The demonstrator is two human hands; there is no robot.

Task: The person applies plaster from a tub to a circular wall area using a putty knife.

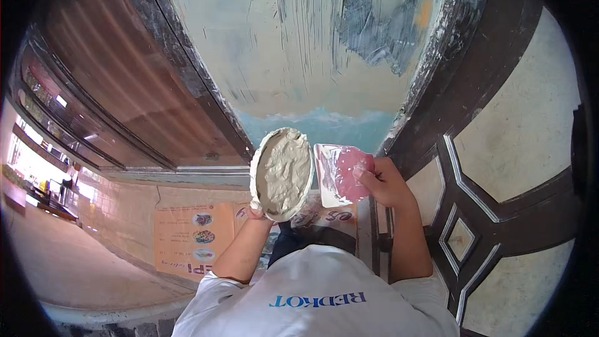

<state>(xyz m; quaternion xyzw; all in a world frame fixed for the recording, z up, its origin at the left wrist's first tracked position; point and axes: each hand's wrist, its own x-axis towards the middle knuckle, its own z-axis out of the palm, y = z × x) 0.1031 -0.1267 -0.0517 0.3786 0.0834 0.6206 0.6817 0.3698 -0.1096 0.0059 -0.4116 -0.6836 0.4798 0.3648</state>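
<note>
A round white tub [252,178] full of thick, cream-coloured putty [286,171] is held up before me. My left hand [255,211] grips it at its lower left; most of the fingers are hidden beneath it. Just right of the tub, my right hand [382,182] is closed round a pink putty scraper [350,171]. White paste is smeared over the scraper's broad edge, which lies close to the tub's rim. Ahead stands a wall [262,43] with patchy cream, grey and turquoise paint and dark streaks.
Dark, scuffed frame posts [171,43] flank the wall. To the right is a dark door [486,224] with pale panels. At the left, a brown corrugated panel [118,68] adjoins windows. An orange printed sheet [187,237] covers part of the floor.
</note>
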